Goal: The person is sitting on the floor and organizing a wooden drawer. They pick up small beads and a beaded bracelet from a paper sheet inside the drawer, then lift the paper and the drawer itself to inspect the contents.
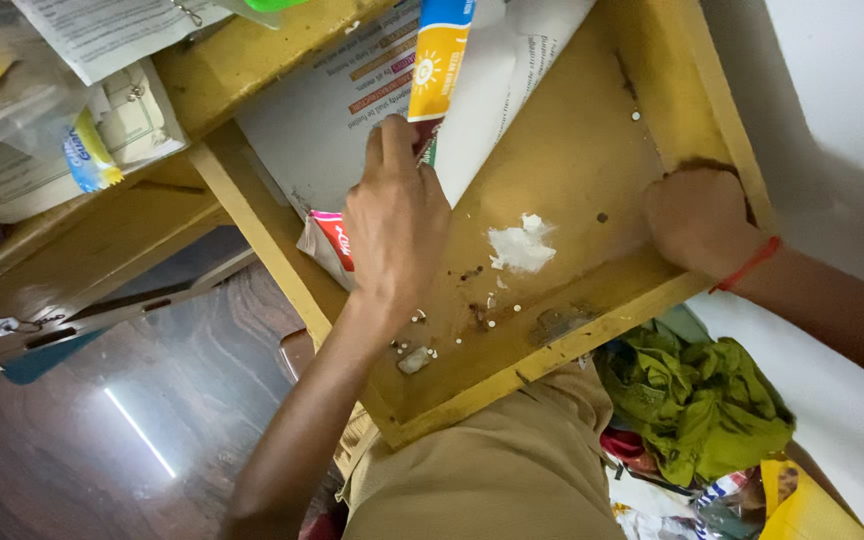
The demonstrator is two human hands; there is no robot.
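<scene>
1. A yellow wooden drawer (592,190) fills the centre and upper right of the frame, pulled out over the lap of a person in khaki clothing.
2. The drawer floor is worn and stained, with a white powdery patch (522,245) near its middle and small pale and dark bits scattered toward the lower edge.
3. The left hand (397,220) is laid flat in the drawer at centre frame, fingers spread and pressed on a stack of printed papers (332,110) and a red-and-white packet (330,245).
4. The right hand (697,220) is closed around the drawer's side wall at right of frame; a red thread is worn at the wrist.
5. A green cloth (697,400) is bunched at the lower right, below the drawer.
6. Loose papers and plastic pouches (82,120) are piled on the desk at upper left.
</scene>
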